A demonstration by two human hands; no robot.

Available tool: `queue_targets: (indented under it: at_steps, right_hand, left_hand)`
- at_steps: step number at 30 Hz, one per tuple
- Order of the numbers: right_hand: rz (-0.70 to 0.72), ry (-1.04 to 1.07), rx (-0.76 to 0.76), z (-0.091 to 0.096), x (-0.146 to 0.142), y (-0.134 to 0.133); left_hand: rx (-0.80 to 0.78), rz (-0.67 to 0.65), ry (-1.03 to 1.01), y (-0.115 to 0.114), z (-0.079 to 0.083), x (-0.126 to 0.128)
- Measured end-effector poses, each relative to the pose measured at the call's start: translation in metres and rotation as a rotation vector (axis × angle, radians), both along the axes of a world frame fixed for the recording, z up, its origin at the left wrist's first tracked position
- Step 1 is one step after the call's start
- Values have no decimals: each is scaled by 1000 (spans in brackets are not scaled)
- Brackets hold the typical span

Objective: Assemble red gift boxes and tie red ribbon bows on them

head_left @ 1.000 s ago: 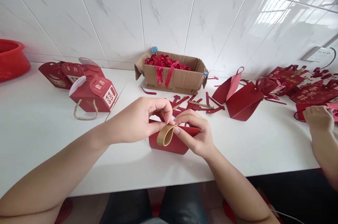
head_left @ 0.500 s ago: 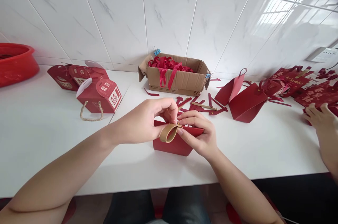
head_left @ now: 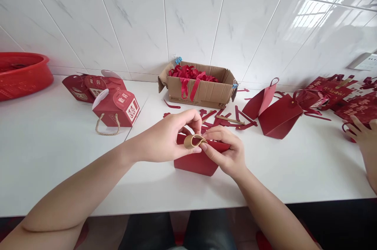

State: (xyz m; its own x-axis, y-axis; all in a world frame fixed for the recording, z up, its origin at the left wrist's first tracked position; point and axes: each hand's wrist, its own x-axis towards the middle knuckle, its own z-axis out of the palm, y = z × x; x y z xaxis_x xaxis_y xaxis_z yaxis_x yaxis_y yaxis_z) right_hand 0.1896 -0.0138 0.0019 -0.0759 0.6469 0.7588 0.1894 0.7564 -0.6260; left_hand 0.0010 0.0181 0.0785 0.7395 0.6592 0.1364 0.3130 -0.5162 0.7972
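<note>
The left hand [head_left: 166, 136] pinches a looped gold strap [head_left: 188, 142]; the right hand [head_left: 229, 152] holds its ends at the top of a red box [head_left: 196, 165], standing on the tabletop [head_left: 153, 191] before a carton [head_left: 203, 95] of red ribbons [head_left: 188, 74].

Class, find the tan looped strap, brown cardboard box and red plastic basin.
Tan looped strap [head_left: 187, 142], head view: loop's curved end.
Brown cardboard box [head_left: 209, 92], head view: front wall.
Red plastic basin [head_left: 27, 83], head view: outer wall.

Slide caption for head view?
Left hand and right hand meet at a looped tan strap atop a red angular box, before an open brown cardboard carton of red ribbon.
</note>
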Motion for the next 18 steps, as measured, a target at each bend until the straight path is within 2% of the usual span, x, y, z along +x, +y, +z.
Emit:
queue_targets:
  at_steps: [6, 14, 18]
  right_hand:
    - [2, 4, -5, -1, 0, 0]
    - [16, 25, 7, 0, -1, 0]
    - [20, 24, -33, 2, -1, -1]
  left_hand:
    - [0, -39, 25, 0, 1, 0]
    - [-4, -4, 17, 2, -4, 1]
    - [-31, 18, 14, 3, -6, 2]
